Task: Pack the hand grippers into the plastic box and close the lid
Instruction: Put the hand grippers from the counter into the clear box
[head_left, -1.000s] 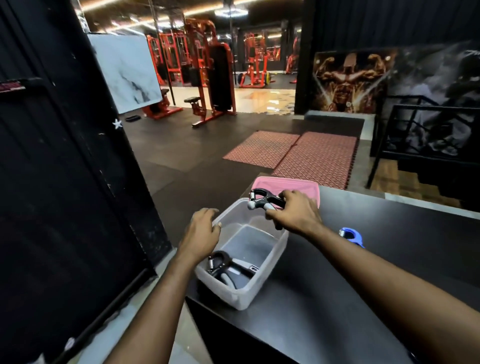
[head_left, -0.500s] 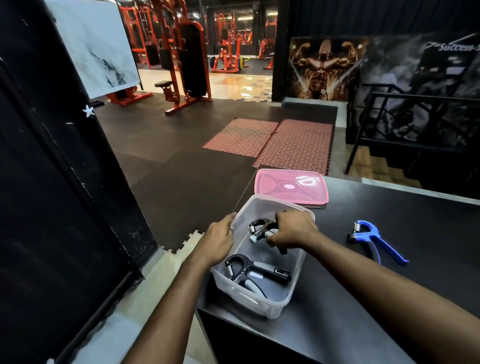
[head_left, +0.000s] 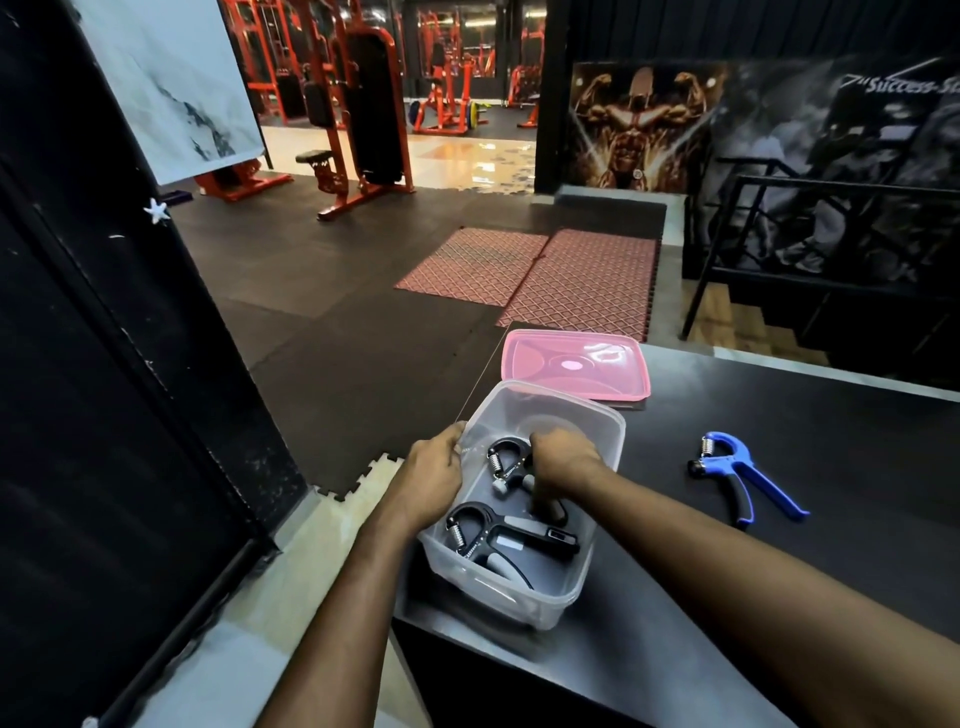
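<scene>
A clear plastic box (head_left: 602, 457) stands at the left corner of the black table. One black hand gripper (head_left: 498, 535) lies at its near end. My right hand (head_left: 563, 462) is down inside the box, closed on the handles of a second black hand gripper (head_left: 506, 465). My left hand (head_left: 434, 480) grips the box's left rim. The pink lid (head_left: 576, 364) lies flat on the table just behind the box. A blue hand gripper (head_left: 740, 470) rests on the table to the right.
The black table (head_left: 779, 571) ends just left of the box, with a drop to the floor. A black wall panel (head_left: 104, 415) stands at the left. Red floor mats (head_left: 530, 275) and gym machines (head_left: 363, 114) lie beyond; a black railing (head_left: 779, 234) is at the right.
My right hand has lowered the second black gripper from above the far rim down into the box. The left hand stayed on the rim. The camera tilted down, bringing the blue gripper into view.
</scene>
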